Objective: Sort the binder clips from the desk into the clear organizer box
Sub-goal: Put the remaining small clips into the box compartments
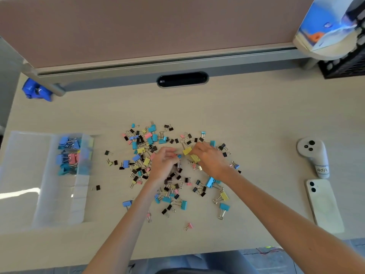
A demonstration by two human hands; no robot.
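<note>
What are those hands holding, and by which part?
The right hand grips yellow binder clips by their bodies; the left hand seems to pinch a small blue clip, part unclear.

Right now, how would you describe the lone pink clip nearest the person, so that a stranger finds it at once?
Start at the pile of binder clips in the middle of the desk. Move to the pile's near side. The pink clip lies alone there, closer to the desk's front edge than any other clip.
</note>
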